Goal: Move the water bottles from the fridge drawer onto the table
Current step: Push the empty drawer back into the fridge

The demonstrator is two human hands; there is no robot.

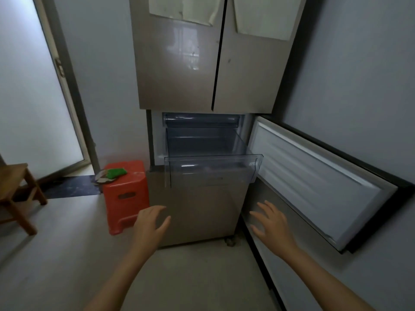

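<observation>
Drawer [213,169], above left hand [152,223] and right hand [271,223], shows no bottles. Both wide, empty. Chilled bottles likely slick: grip mid-body.

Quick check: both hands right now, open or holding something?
Left hand: open, fingers spread, holding nothing.
Right hand: open, fingers spread, holding nothing.

Pale grey walls [359,63] all round; smooth light floor [56,254] beneath the left grip [150,223]. Just up-left of that grip, a red plastic stool [132,182]. Farther left, a wooden stool [13,187]. Beyond both, a frosted glass door [29,97] letting in dim daylight, dark mat [71,187] at its foot.
</observation>
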